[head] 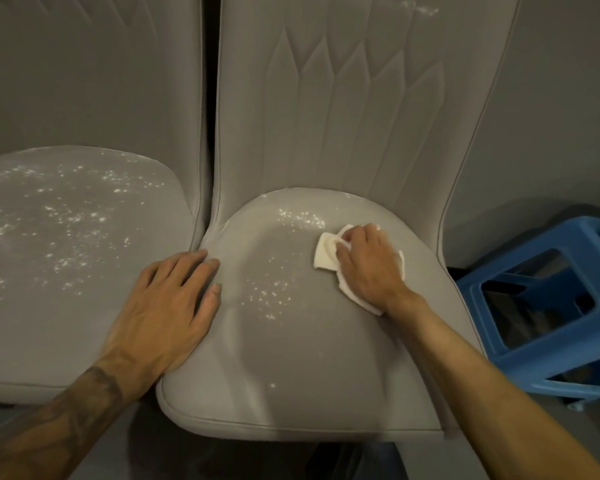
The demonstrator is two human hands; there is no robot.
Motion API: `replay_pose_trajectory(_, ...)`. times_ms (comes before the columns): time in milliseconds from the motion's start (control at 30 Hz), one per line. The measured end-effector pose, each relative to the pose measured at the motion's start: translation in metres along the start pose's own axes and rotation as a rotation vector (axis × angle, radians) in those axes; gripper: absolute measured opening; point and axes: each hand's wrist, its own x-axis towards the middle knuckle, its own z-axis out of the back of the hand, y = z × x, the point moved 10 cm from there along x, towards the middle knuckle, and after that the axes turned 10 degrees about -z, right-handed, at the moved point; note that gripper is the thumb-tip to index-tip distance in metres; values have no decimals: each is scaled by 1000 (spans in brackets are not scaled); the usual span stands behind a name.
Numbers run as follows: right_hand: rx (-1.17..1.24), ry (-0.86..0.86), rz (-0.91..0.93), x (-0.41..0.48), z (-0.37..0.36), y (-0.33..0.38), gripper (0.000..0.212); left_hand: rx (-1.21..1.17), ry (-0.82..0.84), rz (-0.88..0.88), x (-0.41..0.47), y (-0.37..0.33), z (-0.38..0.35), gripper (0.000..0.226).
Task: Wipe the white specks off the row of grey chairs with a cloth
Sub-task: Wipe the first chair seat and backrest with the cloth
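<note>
Your right hand point(368, 265) has the cloth point(326, 252) bunched on the chair seat point(291, 358); left hand point(167, 306) lies flat beside it.
Right fingers are curled over the white cloth, pressing it onto the grey seat; cloth edges stick out past the fingertips. Left fingers are straight, slightly spread, tips on the seat's left edge. One patch of white specks point(267, 292) sits between both hands' fingers, another just beyond your right fingertips. Neighbouring seat point(84, 237), left of your left fingers, is heavily speckled. Blue stool point(541, 299) is well right of your right fingers.
</note>
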Motion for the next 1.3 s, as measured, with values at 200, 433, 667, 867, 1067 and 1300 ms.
replay_pose_trajectory(200,-208,-11,-227,47,-9,-15,42,-2,-22,9,1,0,1,51)
replay_pose_trajectory(433,58,14,9,29,-12,22,31,2,-6,4,0,1,-1,52)
replay_pose_trajectory(667,-42,29,-137,63,-25,33,41,17,7,16,1,1,-2,52)
replay_pose_trajectory(867,73,64,61,53,-26,52,30,17,24,17,-1,2,-2,54)
replay_pose_trajectory(1067,-80,52,-49,79,-34,70,38,15,39,30,1,1,-1,55)
replay_pose_trajectory(1300,103,82,118,57,-31,84,33,21,43,24,0,3,-5,55)
